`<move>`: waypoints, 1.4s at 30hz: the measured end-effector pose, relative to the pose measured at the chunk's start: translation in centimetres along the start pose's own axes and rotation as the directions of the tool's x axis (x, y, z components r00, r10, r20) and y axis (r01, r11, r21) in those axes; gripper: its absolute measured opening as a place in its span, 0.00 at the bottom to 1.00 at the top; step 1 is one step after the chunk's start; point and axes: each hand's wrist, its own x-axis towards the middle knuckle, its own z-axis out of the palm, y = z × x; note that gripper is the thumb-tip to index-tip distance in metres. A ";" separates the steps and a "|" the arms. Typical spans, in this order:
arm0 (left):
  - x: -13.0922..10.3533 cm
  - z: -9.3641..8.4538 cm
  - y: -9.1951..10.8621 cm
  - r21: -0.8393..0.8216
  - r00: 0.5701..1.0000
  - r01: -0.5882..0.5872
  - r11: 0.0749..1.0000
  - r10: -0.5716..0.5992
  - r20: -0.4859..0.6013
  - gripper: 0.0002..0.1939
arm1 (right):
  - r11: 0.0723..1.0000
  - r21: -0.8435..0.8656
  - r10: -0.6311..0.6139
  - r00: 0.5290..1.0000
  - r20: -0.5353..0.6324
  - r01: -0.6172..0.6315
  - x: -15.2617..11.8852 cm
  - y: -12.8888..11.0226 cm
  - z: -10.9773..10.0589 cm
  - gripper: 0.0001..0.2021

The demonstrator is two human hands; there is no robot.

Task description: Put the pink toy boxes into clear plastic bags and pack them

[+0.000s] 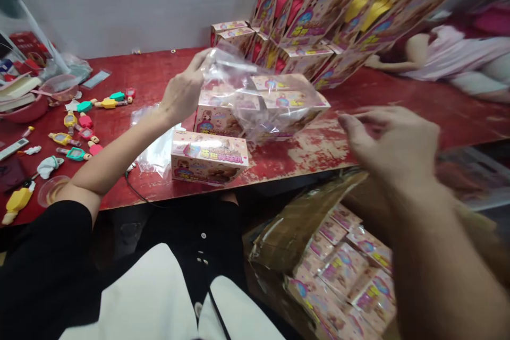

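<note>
My left hand (185, 87) is closed on the gathered upper end of a clear plastic bag (227, 66), its fingertips pinching the film. The bag is stretched over several printed toy boxes (295, 98) on the red table. In front of them, outside the bag, a single pink-and-cream box (209, 156) lies near the table's edge. My right hand (392, 143) is raised to the right of the bagged boxes, apart from them. Its fingers are loosely bent and a little blurred, and nothing shows between thumb and fingers.
Stacked display boxes (319, 16) with red and yellow toys stand behind. Small toy watches (75, 154) lie scattered at left near a pink bowl (26, 109). Flat plastic bags (153, 149) rest on the table. Below, an open carton (303, 223) holds printed boxes. Another person's arm (398, 64) reaches in.
</note>
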 end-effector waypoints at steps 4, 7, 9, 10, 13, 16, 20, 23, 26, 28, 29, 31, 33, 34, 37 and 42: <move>-1.5 0.3 1.4 0.014 0.997 -0.057 0.998 0.056 0.049 0.20 | 0.953 0.228 -0.183 0.979 -0.091 0.199 1.2 -7.1 1.9 0.16; -2.3 -0.1 2.5 0.027 0.993 -0.070 0.997 0.067 0.097 0.22 | 0.998 0.057 -0.045 0.979 0.200 0.034 2.2 -8.2 4.2 0.11; -2.8 -1.1 2.3 0.104 0.980 -0.114 0.988 0.094 0.175 0.25 | 0.994 -0.060 0.101 0.962 0.255 -0.089 2.7 -7.0 5.2 0.17; -3.0 -1.6 1.7 0.157 0.970 -0.141 0.978 0.105 0.221 0.27 | 0.993 -0.078 0.105 0.959 0.264 -0.087 2.8 -6.1 5.4 0.19; -3.5 -2.6 -2.1 0.319 0.954 -0.192 0.928 0.100 0.284 0.31 | 0.996 -0.021 -0.073 0.957 0.281 0.082 3.1 -4.0 5.5 0.14; -3.7 -2.0 -7.8 0.388 0.967 -0.184 0.903 0.095 0.238 0.30 | 0.996 -0.034 -0.077 0.984 0.161 0.084 3.3 -3.5 7.2 0.13; -6.2 -0.2 -13.3 0.322 0.966 -0.132 0.938 0.049 0.255 0.21 | 0.997 -0.081 0.003 0.969 0.249 0.017 1.0 -4.3 12.7 0.19; -10.8 0.3 -13.7 0.120 0.980 -0.086 0.989 0.061 0.192 0.14 | 0.998 -0.007 -0.053 0.946 0.320 0.058 -3.3 -4.4 15.8 0.17; -15.4 0.0 -12.2 -0.042 0.999 -0.034 0.999 0.035 0.011 0.15 | 0.976 0.170 -0.155 0.984 0.092 0.138 -7.8 -4.0 15.9 0.12; -17.3 -0.5 -10.9 -0.076 0.998 0.008 0.997 -0.013 -0.067 0.13 | 0.926 0.277 -0.236 0.966 -0.100 0.255 -9.8 -3.9 14.9 0.10; -17.8 -0.8 -10.4 -0.089 0.996 0.009 0.996 -0.017 -0.087 0.13 | 0.897 0.307 -0.281 0.947 -0.156 0.317 -10.6 -4.0 14.2 0.09; -18.2 -1.7 -9.5 -0.077 0.997 -0.058 0.995 0.054 -0.054 0.15 | 0.841 0.352 -0.369 0.911 -0.184 0.412 -11.7 -4.5 13.1 0.07; -18.5 -2.8 -8.9 -0.026 0.986 -0.166 0.986 0.166 0.027 0.12 | 0.799 0.401 -0.420 0.893 -0.162 0.449 -12.8 -5.3 12.3 0.09; -18.9 -3.4 -8.5 0.002 0.977 -0.206 0.979 0.206 0.060 0.10 | 0.794 0.427 -0.409 0.900 -0.153 0.433 -13.5 -5.7 12.1 0.10; -21.2 -4.5 -7.3 0.064 0.969 -0.242 0.968 0.238 0.066 0.09 | 0.820 0.455 -0.252 0.933 -0.258 0.347 -15.5 -6.9 12.1 0.09; -24.9 -4.2 -5.7 0.125 0.967 -0.250 0.960 0.255 -0.026 0.08 | 0.896 0.388 -0.087 0.942 -0.323 0.216 -16.8 -8.6 12.7 0.12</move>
